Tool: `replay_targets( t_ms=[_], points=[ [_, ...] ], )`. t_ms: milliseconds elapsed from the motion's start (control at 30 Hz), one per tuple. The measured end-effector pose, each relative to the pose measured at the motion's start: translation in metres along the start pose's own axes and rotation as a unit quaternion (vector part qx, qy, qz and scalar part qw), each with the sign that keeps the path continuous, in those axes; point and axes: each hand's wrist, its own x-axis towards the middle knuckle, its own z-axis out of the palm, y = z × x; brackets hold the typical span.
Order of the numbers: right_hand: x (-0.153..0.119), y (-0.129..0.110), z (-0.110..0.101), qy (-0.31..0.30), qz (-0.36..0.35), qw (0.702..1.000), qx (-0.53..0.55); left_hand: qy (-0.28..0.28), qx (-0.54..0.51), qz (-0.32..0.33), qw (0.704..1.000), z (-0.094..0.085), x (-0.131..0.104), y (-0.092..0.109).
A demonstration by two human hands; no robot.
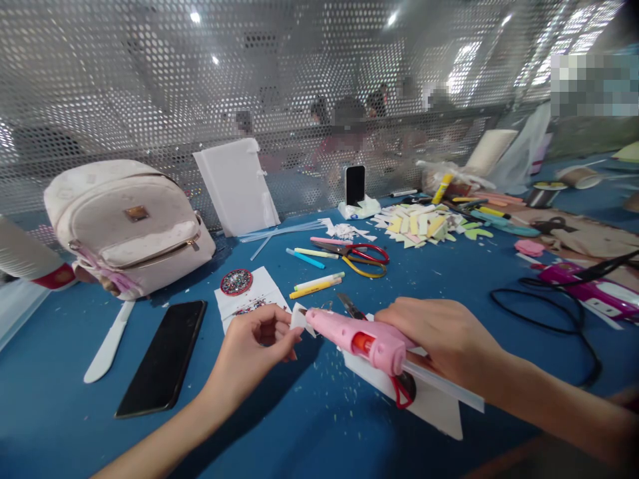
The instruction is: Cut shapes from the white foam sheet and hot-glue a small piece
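Observation:
My left hand [262, 339] pinches a small white paper piece [299, 320] between thumb and fingers. In my right hand [442, 336] is a pink glue gun [344, 331], its nozzle pointing left and touching or nearly touching that paper. A clear glue stick [444, 386] sticks out of the gun's back end. Beneath the gun lie a white sheet [439, 416] and scissors with red-rimmed handles [403, 391], partly hidden. Just behind my left hand, a round red-rimmed dish of small beads [236, 282] stands on white paper [269, 283], with loose beads beside it.
A black phone [162, 359], white plastic knife [108, 346] and pale backpack [134, 226] are at left. Markers [317, 287], red-and-yellow scissors [367, 258] and paper strips [419, 223] lie beyond my hands. A purple power strip [589, 289] with black cable is at right.

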Motion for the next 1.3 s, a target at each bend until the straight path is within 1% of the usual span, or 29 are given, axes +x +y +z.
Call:
replay_targets(
  t_ms=[300,533,633,800,900,1000,1067,1133,1200,1233,1300],
  points=[
    [-0.001,0.000,-0.001,-0.009,0.008,1.000,0.010,0.004,0.011,0.011,1.000,-0.001,0.000,-0.001],
    [-0.001,-0.001,0.000,-0.021,0.012,1.000,0.012,0.008,0.016,0.006,1.000,0.000,-0.001,-0.002],
    [0.001,-0.001,0.000,-0.017,0.011,1.000,0.010,0.008,0.012,0.002,1.000,0.000,-0.001,0.001],
    [0.000,-0.001,0.000,-0.006,0.006,1.000,0.013,-0.014,0.004,-0.016,1.000,-0.003,0.003,0.003],
    [-0.003,-0.002,-0.003,0.008,0.007,1.000,0.020,-0.018,0.023,-0.006,1.000,-0.005,0.005,0.001],
    [-0.003,-0.001,-0.008,0.010,0.017,1.000,0.023,-0.013,0.068,0.044,0.997,-0.008,0.008,-0.001],
    [-0.002,0.000,-0.010,0.017,0.028,0.999,0.028,0.003,0.114,0.099,0.988,-0.011,0.011,-0.002],
    [-0.002,0.000,-0.012,0.032,0.047,0.998,0.040,0.036,0.176,0.171,0.969,-0.017,0.012,-0.004],
    [-0.004,0.000,-0.013,0.052,0.080,0.994,0.053,0.075,0.247,0.260,0.930,-0.025,0.013,-0.005],
    [-0.005,0.000,-0.014,0.056,0.099,0.991,0.064,0.091,0.284,0.307,0.904,-0.030,0.013,-0.005],
    [-0.008,-0.001,-0.014,0.043,0.137,0.984,0.101,0.106,0.355,0.396,0.840,-0.039,0.011,-0.004]
  ],
)
